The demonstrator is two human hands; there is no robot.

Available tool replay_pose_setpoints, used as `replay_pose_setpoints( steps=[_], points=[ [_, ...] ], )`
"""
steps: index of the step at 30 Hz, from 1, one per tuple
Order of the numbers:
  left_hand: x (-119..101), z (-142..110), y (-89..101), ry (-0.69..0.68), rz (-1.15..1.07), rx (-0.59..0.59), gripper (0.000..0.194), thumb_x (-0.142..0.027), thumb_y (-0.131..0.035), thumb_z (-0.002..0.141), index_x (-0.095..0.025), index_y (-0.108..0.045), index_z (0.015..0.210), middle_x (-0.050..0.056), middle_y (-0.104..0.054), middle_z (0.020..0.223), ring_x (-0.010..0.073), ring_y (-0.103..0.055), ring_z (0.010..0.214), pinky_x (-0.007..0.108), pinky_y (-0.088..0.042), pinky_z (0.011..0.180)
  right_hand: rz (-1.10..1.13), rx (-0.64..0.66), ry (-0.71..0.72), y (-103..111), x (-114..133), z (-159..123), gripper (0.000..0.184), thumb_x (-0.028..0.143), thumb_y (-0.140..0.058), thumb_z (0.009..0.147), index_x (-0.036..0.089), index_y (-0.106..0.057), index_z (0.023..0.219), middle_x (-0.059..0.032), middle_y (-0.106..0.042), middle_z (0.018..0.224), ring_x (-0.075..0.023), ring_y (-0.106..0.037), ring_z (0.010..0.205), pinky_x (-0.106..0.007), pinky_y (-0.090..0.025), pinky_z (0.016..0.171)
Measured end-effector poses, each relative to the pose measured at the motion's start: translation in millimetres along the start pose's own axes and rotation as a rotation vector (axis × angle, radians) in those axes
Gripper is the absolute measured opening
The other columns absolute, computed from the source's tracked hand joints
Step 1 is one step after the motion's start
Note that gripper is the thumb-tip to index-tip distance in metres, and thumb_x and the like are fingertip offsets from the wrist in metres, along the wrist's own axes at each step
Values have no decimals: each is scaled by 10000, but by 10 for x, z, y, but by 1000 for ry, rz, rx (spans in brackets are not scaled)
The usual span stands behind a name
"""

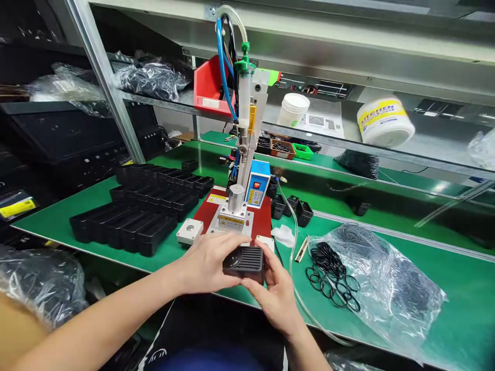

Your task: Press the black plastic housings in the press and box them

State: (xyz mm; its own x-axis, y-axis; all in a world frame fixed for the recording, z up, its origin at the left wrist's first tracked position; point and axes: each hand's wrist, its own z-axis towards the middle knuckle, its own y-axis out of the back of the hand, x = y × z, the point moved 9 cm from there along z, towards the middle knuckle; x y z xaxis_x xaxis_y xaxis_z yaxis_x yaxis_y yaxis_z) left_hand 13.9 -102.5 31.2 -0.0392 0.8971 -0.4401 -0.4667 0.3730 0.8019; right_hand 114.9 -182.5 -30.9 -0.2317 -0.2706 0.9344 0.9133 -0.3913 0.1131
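Note:
A small black plastic part with a ribbed grille top [245, 260] is held between both my hands just above the near edge of the green bench [425, 268]. My left hand [209, 263] wraps its left side, fingers curled over the top. My right hand [276, 291] grips its right and underside, thumb up against the part's end. Right behind the part stands a small dispensing press on a red base [263, 219], with a metal cylinder [235, 198] and a syringe on a vertical column [244, 98].
Black trays [135, 216] lie in rows to the left. A clear bag with loose black rubber rings [332, 273] lies to the right. A clear hose [294, 242] crosses the mat. White tubs [382, 121] and a red bin [209, 85] sit on the shelf.

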Motion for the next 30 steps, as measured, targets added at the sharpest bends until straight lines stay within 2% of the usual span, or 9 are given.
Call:
replay_pose_setpoints(
  steps=[4, 7, 10, 14, 17, 19, 21, 27, 30],
  points=[
    [256, -121, 15, 148, -139, 52, 588, -406, -720, 749, -226, -479, 1254, 83, -610, 1194, 236, -595, 1058, 368, -483, 895, 64, -74, -1, 30, 3, 41, 617, 298, -728, 786, 310, -450, 1336, -56, -511, 1368, -228, -526, 1232, -385, -453, 1052],
    [383, -235, -133, 236, -353, 105, 558, -423, -669, 796, -239, -464, 1282, 76, -586, 1228, 229, -579, 1071, 365, -479, 910, 1, -141, 44, 6, 141, 101, 599, 312, -729, 781, 276, -460, 1315, -73, -554, 1303, -218, -548, 1195, -366, -491, 1008],
    [369, -365, -421, 321, -615, 166, 582, -476, -630, 818, -224, -438, 1306, 68, -622, 1068, 186, -612, 855, 308, -517, 739, -73, -167, 75, -56, 242, 160, 582, 320, -734, 769, 264, -484, 1291, -74, -584, 1242, -218, -574, 1148, -361, -524, 957],
    [245, -547, -768, 547, -986, 235, 652, -623, -467, 860, -187, -347, 1329, 10, -548, 791, 74, -507, 487, 197, -427, 443, 75, -165, 4, -99, 134, 233, 507, 305, -705, 779, 231, -519, 1245, -95, -599, 1209, -227, -610, 1093, -359, -565, 883],
    [148, -609, -847, 663, -1138, 248, 675, -669, -431, 851, -192, -324, 1316, 5, -540, 788, 56, -505, 444, 158, -396, 389, 201, -162, -109, -109, -29, 259, 415, 324, -694, 779, 215, -566, 1158, -63, -655, 1017, -178, -665, 825, -293, -599, 665],
    [109, -620, -866, 698, -1206, 260, 640, -660, -407, 866, -198, -336, 1304, 8, -556, 783, 56, -510, 434, 147, -391, 373, 247, -157, -173, -118, -107, 261, 364, 347, -680, 788, 209, -582, 1111, -19, -646, 859, -123, -606, 612, -260, -569, 543],
    [95, -623, -887, 719, -1278, 256, 611, -640, -395, 882, -197, -345, 1300, 11, -570, 767, 60, -511, 423, 142, -384, 359, 270, -159, -204, -120, -140, 259, 350, 363, -673, 792, 205, -584, 1092, 9, -618, 780, -96, -543, 524, -258, -551, 512],
    [68, -619, -939, 726, -1450, 198, 596, -610, -425, 887, -185, -354, 1299, 24, -592, 751, 70, -522, 421, 145, -380, 365, 326, -145, -228, -159, -200, 254, 377, 391, -672, 788, 211, -561, 1100, 18, -590, 746, -107, -530, 525, -277, -548, 504],
    [44, -625, -973, 701, -1492, 213, 593, -603, -429, 890, -189, -339, 1304, 30, -596, 766, 76, -540, 443, 142, -367, 373, 296, -136, -224, -155, -203, 242, 385, 390, -642, 814, 216, -544, 1143, 7, -601, 762, -118, -547, 540, -277, -547, 499]
  ],
)
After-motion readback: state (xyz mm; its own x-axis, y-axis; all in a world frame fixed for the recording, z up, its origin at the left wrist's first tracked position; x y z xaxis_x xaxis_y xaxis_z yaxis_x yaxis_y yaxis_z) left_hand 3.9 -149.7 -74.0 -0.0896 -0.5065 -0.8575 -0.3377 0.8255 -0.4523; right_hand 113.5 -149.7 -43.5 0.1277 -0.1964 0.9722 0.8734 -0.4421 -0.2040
